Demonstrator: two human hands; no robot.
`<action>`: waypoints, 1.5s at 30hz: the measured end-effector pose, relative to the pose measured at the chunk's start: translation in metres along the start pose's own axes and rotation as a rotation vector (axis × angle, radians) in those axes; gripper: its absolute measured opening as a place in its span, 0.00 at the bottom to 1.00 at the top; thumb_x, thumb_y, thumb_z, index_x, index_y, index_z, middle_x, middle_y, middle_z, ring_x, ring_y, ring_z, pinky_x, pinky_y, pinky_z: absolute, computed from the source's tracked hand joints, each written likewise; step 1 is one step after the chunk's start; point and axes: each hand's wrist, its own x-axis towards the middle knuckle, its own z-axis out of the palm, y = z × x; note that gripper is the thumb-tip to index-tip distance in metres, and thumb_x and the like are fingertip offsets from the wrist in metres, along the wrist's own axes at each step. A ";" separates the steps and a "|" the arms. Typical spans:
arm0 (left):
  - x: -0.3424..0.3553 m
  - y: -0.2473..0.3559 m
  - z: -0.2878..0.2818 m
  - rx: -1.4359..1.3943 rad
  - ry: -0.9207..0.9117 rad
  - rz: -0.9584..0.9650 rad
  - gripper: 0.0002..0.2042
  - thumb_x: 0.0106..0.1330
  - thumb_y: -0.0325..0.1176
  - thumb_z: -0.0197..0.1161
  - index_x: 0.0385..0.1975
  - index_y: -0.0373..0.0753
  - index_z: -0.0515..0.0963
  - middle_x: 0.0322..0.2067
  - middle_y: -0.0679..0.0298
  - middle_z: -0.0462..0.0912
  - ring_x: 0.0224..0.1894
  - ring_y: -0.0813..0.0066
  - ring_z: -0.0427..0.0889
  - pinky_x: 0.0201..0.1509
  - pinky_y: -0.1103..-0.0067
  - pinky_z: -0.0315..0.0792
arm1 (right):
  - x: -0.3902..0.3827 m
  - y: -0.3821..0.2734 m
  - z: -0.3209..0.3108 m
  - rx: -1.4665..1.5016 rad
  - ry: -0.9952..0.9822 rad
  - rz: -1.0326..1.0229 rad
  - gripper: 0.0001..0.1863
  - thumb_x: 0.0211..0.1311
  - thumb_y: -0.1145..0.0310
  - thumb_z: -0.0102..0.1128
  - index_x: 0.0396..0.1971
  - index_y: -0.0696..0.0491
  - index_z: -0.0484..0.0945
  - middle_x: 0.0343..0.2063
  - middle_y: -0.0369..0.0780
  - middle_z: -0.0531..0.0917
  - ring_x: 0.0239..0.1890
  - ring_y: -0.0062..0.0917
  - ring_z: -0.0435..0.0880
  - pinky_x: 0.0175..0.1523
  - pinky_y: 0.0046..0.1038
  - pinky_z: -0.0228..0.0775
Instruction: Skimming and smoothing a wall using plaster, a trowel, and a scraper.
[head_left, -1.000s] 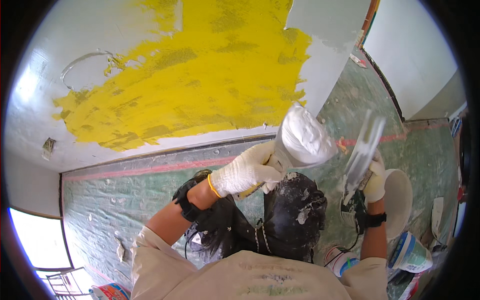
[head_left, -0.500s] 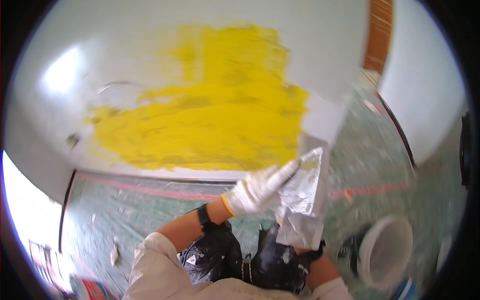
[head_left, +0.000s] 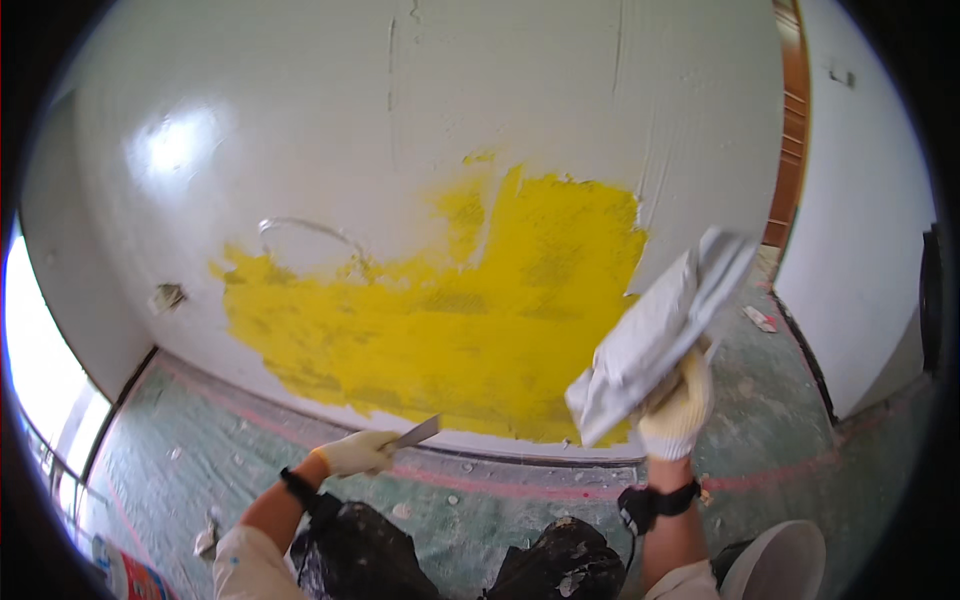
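My left hand (head_left: pixel 358 452), in a white glove with a yellow cuff, is closed on a putty knife (head_left: pixel 418 432), its metal blade pointing right, low in front of the wall. My right hand (head_left: pixel 676 408), in a pale glove, grips a broad trowel (head_left: pixel 712 290) raised diagonally in front of the yellow patch's right edge. A thick load of white putty (head_left: pixel 640 340) lies along the trowel. The handle is mostly hidden in my fingers. The wall (head_left: pixel 480 90) carries a large uneven yellow-coated area (head_left: pixel 450 340) with rough edges and white ridges around it.
The floor has green sheeting (head_left: pixel 190 460) with a pink stripe and scraps. A white bucket (head_left: pixel 795 560) stands at lower right, a coloured bucket (head_left: pixel 125 570) at lower left. A right-hand wall (head_left: pixel 860 170) flanks a wooden door (head_left: pixel 788 120). A bright opening (head_left: pixel 45 350) is at left.
The view has tilted up to the wall. My left hand has moved down and left with the knife, away from the trowel; my right hand has raised the loaded trowel.
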 end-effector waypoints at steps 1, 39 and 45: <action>-0.018 0.005 -0.012 -0.075 -0.026 -0.062 0.04 0.67 0.29 0.60 0.39 0.43 0.74 0.27 0.72 0.73 0.24 0.85 0.72 0.24 0.81 0.67 | 0.021 -0.016 0.014 -0.205 0.014 -0.097 0.18 0.80 0.62 0.51 0.62 0.54 0.73 0.43 0.34 0.83 0.39 0.19 0.84 0.48 0.24 0.80; -0.376 -0.356 0.188 -1.404 1.288 -0.295 0.06 0.67 0.25 0.62 0.37 0.42 0.72 0.22 0.66 0.73 0.12 0.78 0.67 0.14 0.81 0.61 | -0.026 0.718 0.452 -1.905 -0.881 -0.541 0.16 0.68 0.57 0.60 0.50 0.48 0.75 0.48 0.47 0.82 0.50 0.45 0.84 0.52 0.50 0.80; -0.377 -0.347 0.238 -1.564 1.402 -0.351 0.07 0.66 0.21 0.58 0.39 0.41 0.73 0.21 0.65 0.75 0.08 0.79 0.63 0.10 0.81 0.57 | -0.087 0.768 0.333 -2.053 -1.220 -0.270 0.17 0.65 0.59 0.60 0.50 0.50 0.81 0.51 0.49 0.83 0.53 0.48 0.83 0.57 0.50 0.78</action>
